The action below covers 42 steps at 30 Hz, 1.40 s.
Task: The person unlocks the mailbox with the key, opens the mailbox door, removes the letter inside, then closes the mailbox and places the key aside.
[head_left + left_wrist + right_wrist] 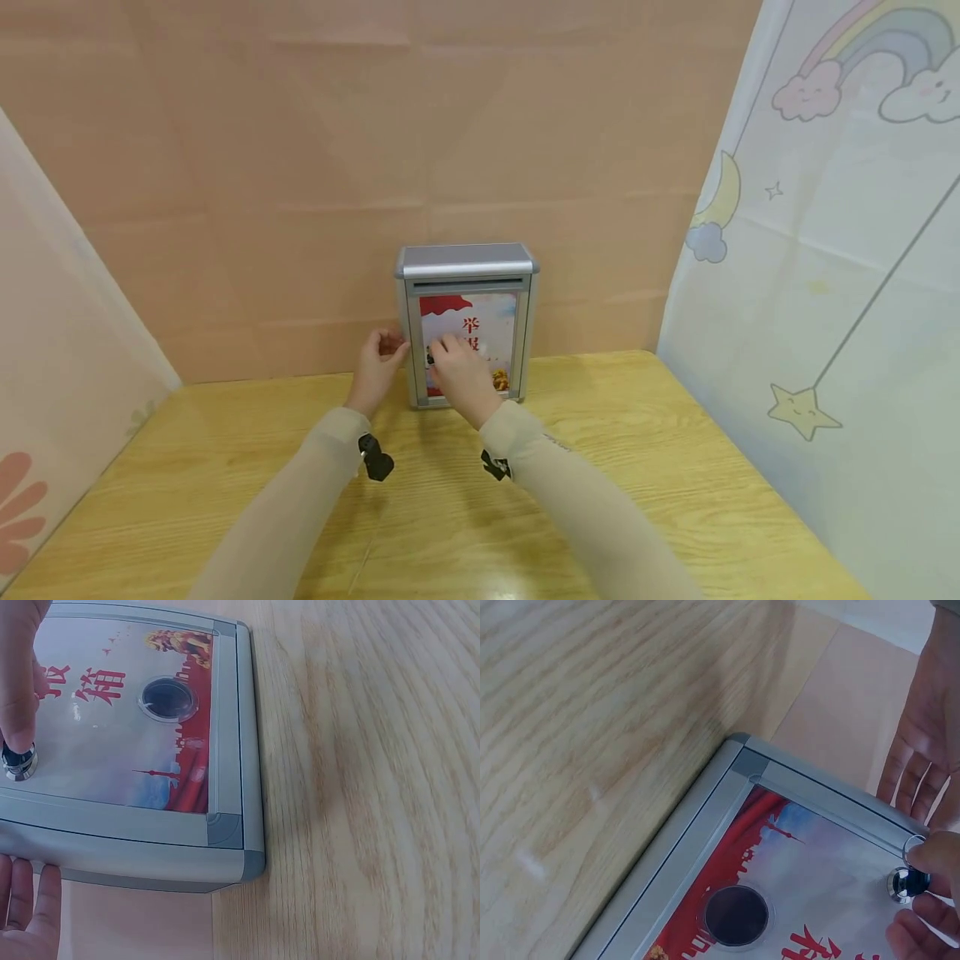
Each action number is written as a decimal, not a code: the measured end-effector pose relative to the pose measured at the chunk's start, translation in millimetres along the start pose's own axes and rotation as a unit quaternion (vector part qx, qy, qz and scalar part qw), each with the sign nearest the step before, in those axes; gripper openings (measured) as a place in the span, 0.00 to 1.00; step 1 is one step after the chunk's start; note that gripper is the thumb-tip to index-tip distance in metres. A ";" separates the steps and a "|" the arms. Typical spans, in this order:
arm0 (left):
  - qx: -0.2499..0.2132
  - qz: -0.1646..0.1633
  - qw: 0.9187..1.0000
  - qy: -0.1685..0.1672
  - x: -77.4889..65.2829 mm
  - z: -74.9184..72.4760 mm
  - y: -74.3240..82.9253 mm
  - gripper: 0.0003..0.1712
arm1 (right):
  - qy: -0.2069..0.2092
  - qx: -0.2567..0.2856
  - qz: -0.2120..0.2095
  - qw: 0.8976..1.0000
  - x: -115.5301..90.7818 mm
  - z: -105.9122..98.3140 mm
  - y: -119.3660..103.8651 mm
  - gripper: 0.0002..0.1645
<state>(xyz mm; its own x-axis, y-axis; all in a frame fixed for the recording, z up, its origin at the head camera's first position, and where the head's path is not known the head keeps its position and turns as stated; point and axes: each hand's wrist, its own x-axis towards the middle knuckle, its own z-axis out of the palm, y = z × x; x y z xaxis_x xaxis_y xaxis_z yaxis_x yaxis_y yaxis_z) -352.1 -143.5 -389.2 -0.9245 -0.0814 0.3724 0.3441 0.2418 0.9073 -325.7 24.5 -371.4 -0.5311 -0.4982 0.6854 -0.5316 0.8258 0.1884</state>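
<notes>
A grey metal letter box (468,268) with a slot near its top stands upright against the back wall. Its front panel carries a red and white poster (491,312) with Chinese characters. My right hand (462,375) is at the left part of the panel, where a round chrome lock (897,886) sits. Thumb and fingers pinch a dark-headed key (916,882) at this lock; a thin metal ring (908,849) shows by the thumb. My left hand (372,371) rests its fingers (46,896) against the box's left side, fairly straight. The key's shaft is hidden.
The box stands on a wood-grain table (637,467). Behind it hangs a peach-coloured cloth wall (300,167), and printed pale cloths (825,250) border both sides. A dark round window (736,915) is set low in the poster panel.
</notes>
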 end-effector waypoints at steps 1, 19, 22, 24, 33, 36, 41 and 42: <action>-0.001 0.001 1.000 0.000 -0.4 0.6 0.6 0.15 | 0.002 -0.007 -0.004 1.000 -0.2 -0.5 0.5 0.16; 0.018 0.004 1.000 0.003 -5.7 8.4 9.1 0.15 | -0.034 0.005 0.002 0.999 -2.7 -12.5 5.9 0.13; 0.013 -0.001 1.000 0.004 -8.8 8.9 15.6 0.15 | -0.039 0.030 0.017 0.999 -2.7 -15.3 5.5 0.11; 0.013 -0.005 1.000 0.006 -10.0 8.4 18.1 0.15 | -0.043 0.046 0.028 0.998 -1.8 -16.5 4.8 0.10; 0.029 -0.005 1.000 0.006 -10.7 7.5 13.7 0.17 | -0.063 0.140 0.122 0.981 -1.1 -16.1 2.2 0.10; 0.029 -0.010 1.000 0.004 -11.2 7.7 11.3 0.18 | -0.078 0.208 0.182 0.958 -3.0 -13.5 2.0 0.10; 0.023 -0.018 1.000 -0.004 -12.9 8.2 8.6 0.18 | -0.069 0.344 0.283 0.893 -10.1 -12.3 0.0 0.08; 0.025 -0.018 1.000 -0.005 -13.4 8.3 8.3 0.18 | -0.066 0.363 0.295 0.882 -11.8 -11.8 -0.5 0.08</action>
<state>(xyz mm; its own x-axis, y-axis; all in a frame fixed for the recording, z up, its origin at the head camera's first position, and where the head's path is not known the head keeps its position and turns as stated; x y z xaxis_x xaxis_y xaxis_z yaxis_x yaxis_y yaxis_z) -338.2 -132.3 -388.3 -0.9379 -0.0804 0.3376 0.3024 0.2877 0.9087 -311.4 33.2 -371.3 -0.9029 -0.1036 0.4173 -0.3938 0.5889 -0.7058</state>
